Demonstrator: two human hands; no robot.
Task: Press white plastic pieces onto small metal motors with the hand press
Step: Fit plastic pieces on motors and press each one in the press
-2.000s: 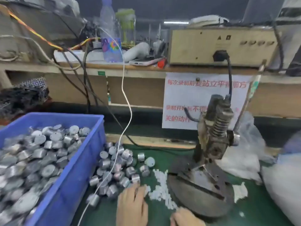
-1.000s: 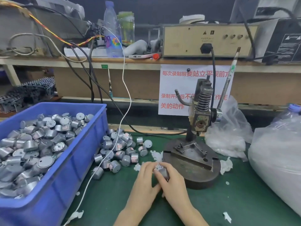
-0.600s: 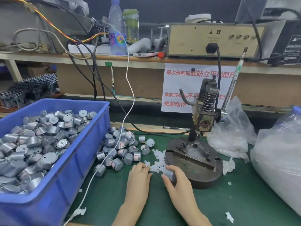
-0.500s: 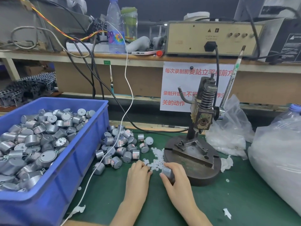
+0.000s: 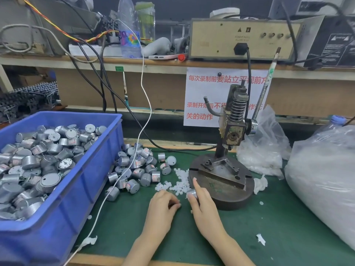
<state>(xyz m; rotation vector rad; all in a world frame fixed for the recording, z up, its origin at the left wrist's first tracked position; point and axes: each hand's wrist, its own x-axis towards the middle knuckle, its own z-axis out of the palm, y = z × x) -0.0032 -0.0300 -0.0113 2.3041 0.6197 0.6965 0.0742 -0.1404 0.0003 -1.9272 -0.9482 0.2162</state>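
Note:
The hand press (image 5: pixel 233 129) stands on a round metal base (image 5: pixel 226 189) right of centre, its lever (image 5: pixel 264 89) raised. Small white plastic pieces (image 5: pixel 179 181) lie scattered on the green mat just left of the base. A pile of loose metal motors (image 5: pixel 137 169) lies left of them. My right hand (image 5: pixel 201 204) grips one small motor (image 5: pixel 191 193) at the base's front-left edge. My left hand (image 5: pixel 163 206) rests on the mat beside it, fingers curled at the near edge of the white pieces; whether it holds one is hidden.
A blue bin (image 5: pixel 63 189) full of motors fills the left. Clear plastic bags (image 5: pixel 324 179) of white parts sit at the right. A white cable (image 5: pixel 142 146) hangs across the motor pile. A shelf with a beige power unit (image 5: pixel 242 38) and bottles runs behind.
My hands came together around a motor, then parted. The left hand has drawn back a little from the white pieces with fingers curled; the right keeps the motor by the press base.

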